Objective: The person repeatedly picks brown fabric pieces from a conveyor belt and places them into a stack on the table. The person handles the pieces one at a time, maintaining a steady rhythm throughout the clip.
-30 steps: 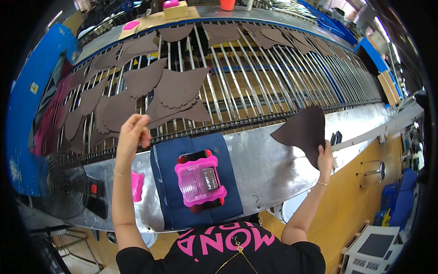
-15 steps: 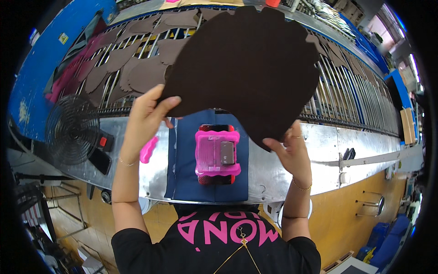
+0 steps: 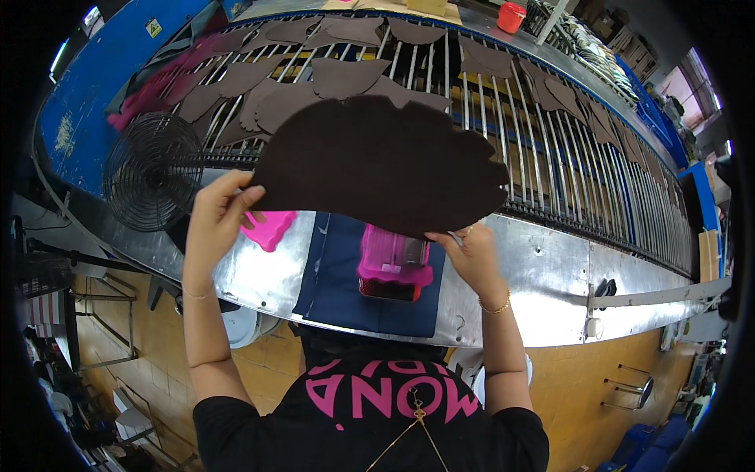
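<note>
Both my hands hold up a large dark brown cut piece of material point(image 3: 377, 165), flat and spread above the metal bench. My left hand point(image 3: 216, 220) pinches its left edge. My right hand point(image 3: 472, 256) grips its lower right edge. Under the piece, a pink box-shaped device point(image 3: 393, 263) rests on a dark blue cloth pad point(image 3: 338, 275). A small pink object point(image 3: 270, 228) lies on the metal next to my left hand.
Behind the bench runs a roller conveyor point(image 3: 550, 149) of metal rods carrying several brown cut pieces point(image 3: 346, 75). A wire-guarded fan point(image 3: 153, 169) stands at the left. The shiny metal bench point(image 3: 550, 275) stretches right. A red container point(image 3: 511, 16) sits far back.
One second ago my right hand alone held the piece out to the right. Both hands then took it and brought it centred, and now it sits lower and wider across the bench.
</note>
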The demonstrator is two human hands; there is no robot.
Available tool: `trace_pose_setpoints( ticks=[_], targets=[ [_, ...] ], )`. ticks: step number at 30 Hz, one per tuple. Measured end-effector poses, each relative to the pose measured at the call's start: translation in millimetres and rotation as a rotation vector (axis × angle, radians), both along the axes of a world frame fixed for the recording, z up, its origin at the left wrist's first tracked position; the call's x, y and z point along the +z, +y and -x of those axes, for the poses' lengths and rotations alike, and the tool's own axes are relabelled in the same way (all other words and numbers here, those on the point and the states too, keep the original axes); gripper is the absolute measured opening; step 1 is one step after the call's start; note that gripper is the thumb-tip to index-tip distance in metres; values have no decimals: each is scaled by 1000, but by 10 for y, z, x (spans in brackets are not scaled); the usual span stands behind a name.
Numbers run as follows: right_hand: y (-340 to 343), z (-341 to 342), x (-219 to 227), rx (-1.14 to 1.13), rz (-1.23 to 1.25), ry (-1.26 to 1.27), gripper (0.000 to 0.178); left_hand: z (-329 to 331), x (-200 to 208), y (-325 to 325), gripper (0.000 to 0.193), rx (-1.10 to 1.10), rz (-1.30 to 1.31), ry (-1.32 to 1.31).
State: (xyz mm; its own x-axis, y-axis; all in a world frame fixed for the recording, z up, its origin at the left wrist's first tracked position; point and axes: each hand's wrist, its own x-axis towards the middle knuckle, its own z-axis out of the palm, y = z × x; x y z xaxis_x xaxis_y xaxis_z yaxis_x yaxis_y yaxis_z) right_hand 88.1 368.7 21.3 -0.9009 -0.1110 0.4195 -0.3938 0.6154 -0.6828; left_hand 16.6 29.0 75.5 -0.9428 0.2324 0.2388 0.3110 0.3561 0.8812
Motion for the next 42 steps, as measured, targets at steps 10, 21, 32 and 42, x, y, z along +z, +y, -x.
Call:
trace_pose_setpoints(
  ticks=[10, 21, 32, 42],
  targets=[
    [683, -789, -443, -359, 58, -177, 12, 42, -313, 899, 9, -402, 315, 116],
    [1816, -1954, 12, -909, 347, -2, 14, 64, -214, 2125, 51, -964, 388, 361],
    [1785, -1015, 883, -812, -183, 87, 26, 689, 124, 2692, 33, -758, -63, -288],
    [1624, -1180, -708, -890, -157, -307, 33, 2029, -1327, 2138, 35, -224, -489, -667]
  ],
)
